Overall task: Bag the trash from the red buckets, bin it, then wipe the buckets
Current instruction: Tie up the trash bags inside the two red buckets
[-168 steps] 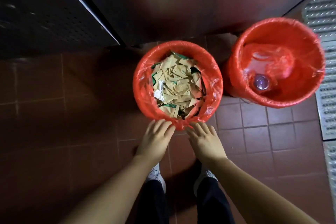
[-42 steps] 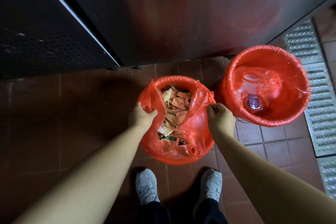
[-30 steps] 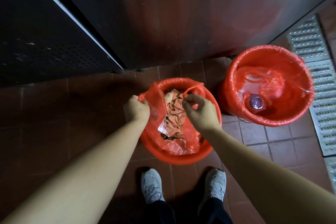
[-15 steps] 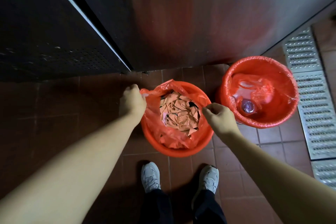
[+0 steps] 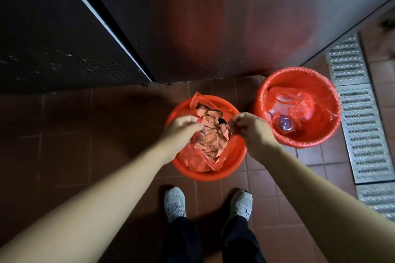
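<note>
- Underfoot, the floor of square reddish-brown tiles (image 5: 119, 156) is matte and dimly lit, with thin pale grout lines.
- A strip of perforated silvery metal drain grates (image 5: 363, 126) runs along the right side of the floor.
- Behind the buckets stands a smooth brushed-metal cabinet front (image 5: 235, 23) that picks up a red glow; to its left is a dark perforated panel (image 5: 53, 53).
- The nearer round red plastic bucket (image 5: 230, 168) sits on the tiles just ahead of two pale grey sneakers (image 5: 174, 203).
- Inside it, a thin, crinkled, translucent red plastic bag liner (image 5: 198, 160) is pulled off the rim and gathered inward around the contents.
- The bag holds a heap of crumpled tan paper scraps (image 5: 211, 134), angular and folded, with a few dark bits among them.
- The left hand (image 5: 181, 128) pinches the bag's left edge with curled fingers.
- The right hand (image 5: 250, 128) pinches the bag's right edge between thumb and fingertips; the two hands are close together above the trash.
- The second round red plastic bucket (image 5: 299, 141) stands just beside the first, to its right, its glossy red liner stretched over the rim.
- In it lie a crumpled red plastic film (image 5: 299, 107) and a clear bottle (image 5: 285, 124) seen end-on.
</note>
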The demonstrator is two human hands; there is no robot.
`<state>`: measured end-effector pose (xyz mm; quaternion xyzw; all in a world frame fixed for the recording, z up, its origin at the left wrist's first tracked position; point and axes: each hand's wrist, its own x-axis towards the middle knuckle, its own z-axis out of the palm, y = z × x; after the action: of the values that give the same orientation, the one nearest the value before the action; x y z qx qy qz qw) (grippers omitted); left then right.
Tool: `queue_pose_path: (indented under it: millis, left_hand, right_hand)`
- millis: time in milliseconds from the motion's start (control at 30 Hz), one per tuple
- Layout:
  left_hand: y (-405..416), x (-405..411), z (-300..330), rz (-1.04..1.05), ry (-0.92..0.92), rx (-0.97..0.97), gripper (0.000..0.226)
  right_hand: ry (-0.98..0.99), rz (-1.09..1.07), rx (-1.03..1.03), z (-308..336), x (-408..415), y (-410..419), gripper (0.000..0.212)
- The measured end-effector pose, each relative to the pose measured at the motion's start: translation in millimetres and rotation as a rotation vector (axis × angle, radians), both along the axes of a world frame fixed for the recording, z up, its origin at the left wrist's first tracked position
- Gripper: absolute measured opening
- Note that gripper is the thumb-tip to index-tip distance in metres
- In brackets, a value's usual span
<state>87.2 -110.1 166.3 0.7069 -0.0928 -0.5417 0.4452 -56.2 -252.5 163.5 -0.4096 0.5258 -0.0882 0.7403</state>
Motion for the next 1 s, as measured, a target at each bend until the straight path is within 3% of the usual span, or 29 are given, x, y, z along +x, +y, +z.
queue_pose_path:
  millis: [133,333,633,833,1000]
  left_hand:
    - [3.2,-0.5,5.5,0.015,-0.016,-0.028,0.015]
    - [-0.2,1.4,11.7,0.019,0.063,-0.062,0.022]
    - [-13.1,10.7,29.5,-0.003,0.110,-0.147,0.021]
    - [-18.0,5.4,41.8,-0.054,0.236,-0.198,0.017]
    - [-8.3,5.0,44.0,-0.164,0.412,-0.185,0.011]
  right_hand:
    - [-0.074,-0.089,0.061,0.7,-13.0,-8.7,0.030]
    - [-0.146,0.066,-0.006,8.5,-25.2,-0.9,0.031]
    - [-0.242,0.112,-0.039,33.9,-22.1,-15.8,0.025]
    - [-0.235,0.355,-0.153,51.0,-15.7,-13.3,0.019]
    - [-0.165,0.662,-0.213,57.6,-4.9,-9.0,0.039]
